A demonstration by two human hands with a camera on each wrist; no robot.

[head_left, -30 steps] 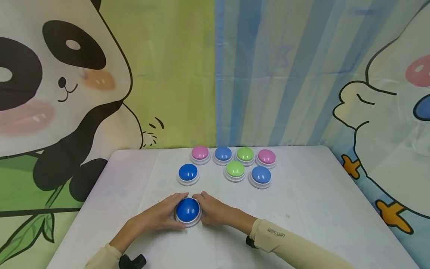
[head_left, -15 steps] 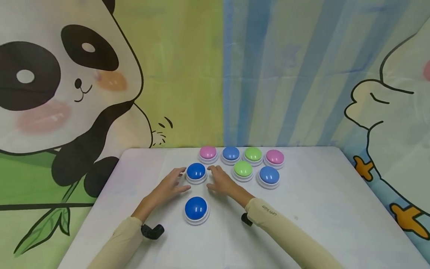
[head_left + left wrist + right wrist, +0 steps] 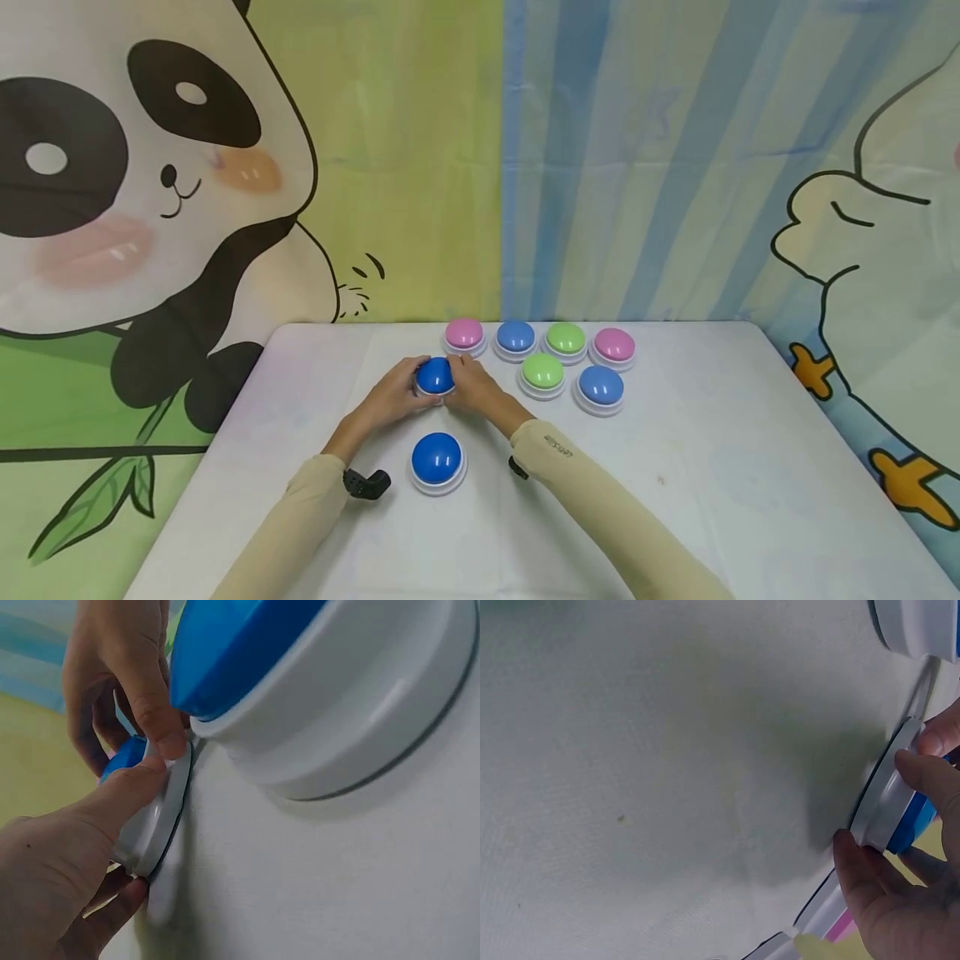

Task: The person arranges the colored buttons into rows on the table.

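Both hands hold a dark blue dome push button (image 3: pixel 434 376) with a round white base, in the middle of the table. My left hand (image 3: pixel 396 392) grips it from the left, thumb along the near side of the base. On the right side my right hand (image 3: pixel 476 387) grips the same base, fingers bent over its far edge. In the left wrist view the two thumbs meet at the white rim (image 3: pixel 141 840). The right wrist view shows fingertips at the bottom edge of the base (image 3: pixel 885 796). A second dark blue push button (image 3: pixel 436 459) stands nearer, between the forearms.
Behind and to the right stand several more push buttons: pink (image 3: pixel 463 334), light blue (image 3: pixel 515 337), green (image 3: pixel 566 338), another pink (image 3: pixel 614 345), another green (image 3: pixel 542 372) and another light blue (image 3: pixel 601 387). A printed cloth (image 3: pixel 405 167) hangs behind the white table (image 3: pixel 675 517).
Both hands let go of the near blue push button, moved forward to the farther one, and closed around its base. The near button stays where it was released.
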